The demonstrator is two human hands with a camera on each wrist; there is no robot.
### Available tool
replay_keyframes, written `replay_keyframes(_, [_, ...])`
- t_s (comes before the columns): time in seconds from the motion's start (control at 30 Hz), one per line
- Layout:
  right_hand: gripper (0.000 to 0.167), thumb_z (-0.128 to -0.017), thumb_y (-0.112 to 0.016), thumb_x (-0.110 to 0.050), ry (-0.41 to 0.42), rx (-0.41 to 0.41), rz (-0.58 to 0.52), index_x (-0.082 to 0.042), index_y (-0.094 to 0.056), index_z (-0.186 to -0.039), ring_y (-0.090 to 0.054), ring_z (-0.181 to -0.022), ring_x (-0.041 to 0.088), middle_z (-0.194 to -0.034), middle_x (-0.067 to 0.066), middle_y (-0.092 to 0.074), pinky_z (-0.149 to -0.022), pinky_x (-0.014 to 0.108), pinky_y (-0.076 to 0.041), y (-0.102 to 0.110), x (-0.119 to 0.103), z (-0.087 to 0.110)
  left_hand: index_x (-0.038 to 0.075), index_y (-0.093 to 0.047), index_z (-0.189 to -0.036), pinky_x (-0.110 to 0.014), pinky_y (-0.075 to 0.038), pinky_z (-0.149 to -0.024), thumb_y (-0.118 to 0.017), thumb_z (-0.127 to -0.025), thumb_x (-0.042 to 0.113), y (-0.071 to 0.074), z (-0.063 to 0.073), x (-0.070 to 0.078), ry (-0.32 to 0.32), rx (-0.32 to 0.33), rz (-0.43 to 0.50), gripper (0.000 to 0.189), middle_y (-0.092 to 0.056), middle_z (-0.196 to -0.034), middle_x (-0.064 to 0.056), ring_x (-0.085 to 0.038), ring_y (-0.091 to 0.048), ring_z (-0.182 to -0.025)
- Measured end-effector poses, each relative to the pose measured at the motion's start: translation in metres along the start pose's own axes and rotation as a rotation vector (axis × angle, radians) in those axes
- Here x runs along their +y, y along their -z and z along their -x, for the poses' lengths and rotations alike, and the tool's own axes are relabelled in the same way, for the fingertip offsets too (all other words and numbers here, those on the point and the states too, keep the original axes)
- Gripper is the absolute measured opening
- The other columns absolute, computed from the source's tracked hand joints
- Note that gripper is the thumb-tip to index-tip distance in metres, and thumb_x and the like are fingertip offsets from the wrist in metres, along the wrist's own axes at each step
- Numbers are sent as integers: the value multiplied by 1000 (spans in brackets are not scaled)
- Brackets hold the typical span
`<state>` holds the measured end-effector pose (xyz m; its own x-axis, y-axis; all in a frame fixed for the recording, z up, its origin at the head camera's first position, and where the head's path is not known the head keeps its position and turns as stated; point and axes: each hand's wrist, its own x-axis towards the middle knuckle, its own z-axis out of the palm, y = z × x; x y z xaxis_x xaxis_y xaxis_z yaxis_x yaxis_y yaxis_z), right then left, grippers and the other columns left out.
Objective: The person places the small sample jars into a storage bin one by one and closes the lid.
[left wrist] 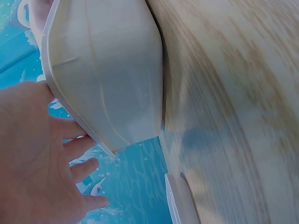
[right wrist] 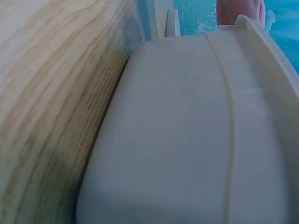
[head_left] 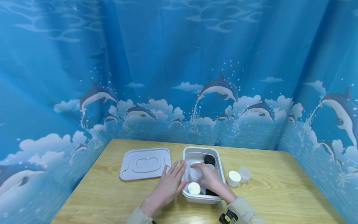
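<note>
A pale plastic bin (head_left: pixel 184 155) stands on the table with several small round jars inside. My left hand (head_left: pixel 170 183) lies at its left rim, fingers extended; in the left wrist view the fingers of this left hand (left wrist: pixel 46 149) touch the outside of the rim. My right hand (head_left: pixel 211 179) reaches over the right rim into the bin. Its thumb and fingers curl round a translucent jar (head_left: pixel 195 174). A white-capped jar (head_left: pixel 194 188) sits nearer me, with a black jar (head_left: pixel 209 159) at the far end. Another black jar (head_left: pixel 210 192) is partly hidden under the right wrist.
On the left lies the bin's flat pale lid (head_left: pixel 146 164). A white jar (head_left: pixel 233 178) and a translucent jar (head_left: pixel 244 175) stand together right of the bin. Behind the wooden table (head_left: pixel 268 193) hangs a blue dolphin-print curtain (head_left: pixel 179 62).
</note>
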<state>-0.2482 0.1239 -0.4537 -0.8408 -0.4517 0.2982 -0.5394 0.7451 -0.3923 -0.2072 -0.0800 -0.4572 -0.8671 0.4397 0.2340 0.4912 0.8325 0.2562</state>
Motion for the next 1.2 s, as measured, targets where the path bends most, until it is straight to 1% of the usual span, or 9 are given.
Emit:
replay_keyframes(0.17, [50, -72, -80, 10, 21, -82, 7, -1, -70, -120, -68, -106, 34, -118, 18, -71, -88, 49, -57, 0, -1, 0, 9, -33, -159, -65, -21, -120, -40, -109, 43, 1, 0, 1, 0, -6, 3, 61, -31, -165, -7, -32, -26, -152])
replay_keyframes(0.3, [51, -70, -79, 12, 65, -109, 20, 1, -70, -120, -69, -104, 33, -117, 17, -72, -87, 47, -57, 2, -2, 0, 9, -33, -159, -65, -20, -120, -39, -109, 44, 2, 0, 1, -3, -7, 3, 61, -31, -165, -7, -32, -25, -152])
replay_keyframes(0.43, [53, -70, -77, 12, 74, -136, 23, 1, -70, -121, -70, -102, 32, -117, 16, -72, -85, 46, -58, 4, -3, 0, 9, -31, -159, -64, -19, -121, -38, -109, 44, 2, 0, 1, -2, -15, 6, 61, -29, -165, -6, -31, -23, -153])
replay_keyframes(0.67, [56, -74, -75, 16, 111, -137, -12, 4, -64, -128, -64, -115, 37, -126, 19, -67, -97, 52, -54, 11, 0, 5, 9, -31, -159, -64, -17, -121, -39, -109, 43, 2, 0, 1, 3, -16, 16, 61, -28, -166, -7, -32, -22, -153])
replay_keyframes(0.73, [59, -74, -76, 16, 140, -97, -21, 2, -63, -130, -63, -117, 37, -128, 19, -66, -97, 52, -54, 13, 4, 7, 9, -32, -159, -64, -18, -121, -39, -109, 42, 2, 0, 2, 6, -12, 21, 61, -29, -165, -7, -32, -23, -153])
replay_keyframes(0.83, [60, -77, -76, 14, 138, -35, -41, -1, -62, -133, -61, -120, 37, -131, 17, -65, -97, 52, -54, 20, 8, 11, 9, -32, -159, -64, -17, -121, -39, -109, 43, 0, 0, 2, 15, -13, 19, 61, -30, -165, -7, -32, -22, -153])
replay_keyframes(0.93, [59, -80, -78, 9, 108, 29, -55, -6, -62, -135, -62, -121, 34, -133, 14, -65, -95, 50, -56, 28, 13, 15, 9, -33, -159, -64, -18, -121, -40, -109, 42, 0, 1, 2, 13, -3, 18, 60, -31, -165, -7, -32, -23, -153])
replay_keyframes(1.07, [58, -84, -78, 4, 28, 98, -117, -7, -61, -138, -60, -125, 35, -137, 14, -63, -98, 52, -54, 39, 18, 21, 9, -33, -159, -65, -19, -121, -40, -109, 42, -1, 1, 1, 10, 2, 21, 60, -31, -165, -7, -32, -24, -153])
replay_keyframes(1.2, [58, -82, -78, 7, 19, 221, -197, -4, -62, -137, -58, -125, 39, -136, 17, -63, -98, 50, -54, 47, 31, 28, 9, -31, -159, -65, -18, -120, -38, -109, 43, -1, 2, 1, 7, 4, 26, 61, -30, -165, -8, -32, -22, -153])
